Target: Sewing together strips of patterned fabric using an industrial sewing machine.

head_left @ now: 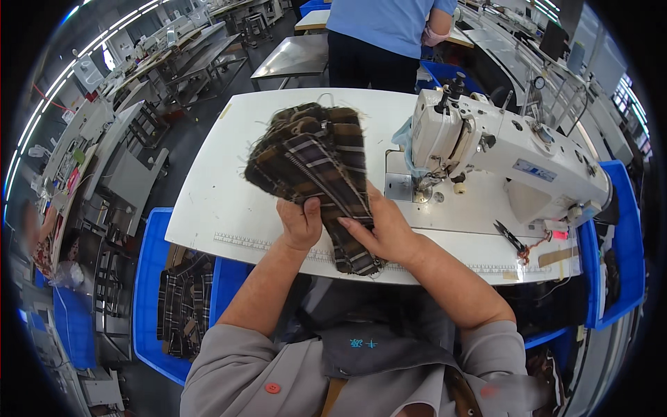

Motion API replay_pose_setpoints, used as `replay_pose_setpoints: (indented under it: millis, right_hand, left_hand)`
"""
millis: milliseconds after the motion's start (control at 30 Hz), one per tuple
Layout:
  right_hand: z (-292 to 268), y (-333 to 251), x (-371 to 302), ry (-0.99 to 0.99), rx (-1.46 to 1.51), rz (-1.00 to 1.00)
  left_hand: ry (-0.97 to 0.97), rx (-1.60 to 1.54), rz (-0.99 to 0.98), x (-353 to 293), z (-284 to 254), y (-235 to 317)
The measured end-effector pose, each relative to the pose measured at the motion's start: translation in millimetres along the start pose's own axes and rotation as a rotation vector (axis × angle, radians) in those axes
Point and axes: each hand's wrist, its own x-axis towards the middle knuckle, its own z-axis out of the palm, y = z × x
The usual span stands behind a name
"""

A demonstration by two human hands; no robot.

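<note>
Over the white sewing table [215, 174] I hold up a thick bundle of brown plaid fabric pieces [326, 167]. Its edges are frayed, and a light toothed strip or stitch line runs along the top piece. My left hand [300, 222] is closed on the bundle's lower left edge. From the right, my right hand [382, 226] grips the narrower lower part, thumb lying across the cloth. Just right of the bundle stands a white sewing machine [511, 142], its needle area [421, 186] apart from the fabric.
Black thread snips [509, 238] lie on the table's right side. A blue bin [147, 292] with plaid pieces stands at left, another blue bin [629, 243] at right. Along the front edge runs a printed ruler [243, 241]. A person in blue [382, 31] stands beyond the table.
</note>
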Motion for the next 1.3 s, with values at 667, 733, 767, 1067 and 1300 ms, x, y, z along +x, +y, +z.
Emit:
replay_pose_setpoints:
  millis: [667, 733, 767, 1067, 1300]
  right_hand:
    - [-75, -173, -362, 0.801, -0.848, 0.434]
    - [-58, -190, -392, 0.909, -0.920, 0.489]
    - [-50, -200, -405, 0.948, -0.943, 0.541]
    - [1, -297, -468, 1.161, -1.250, 0.796]
    - [88, -422, -565, 1.745, -1.682, 1.130]
  left_hand:
    - [-0.580, 0.211, 0.236, -5, 18, -4]
    - [-0.610, 0.119, 0.400, -8, 30, 9]
    - [-0.646, 0.124, 0.423, -11, 37, 24]
    - [-1.135, -0.031, 0.746, -44, 162, 169]
    - [-1.105, -0.056, 0.871, -59, 228, 131]
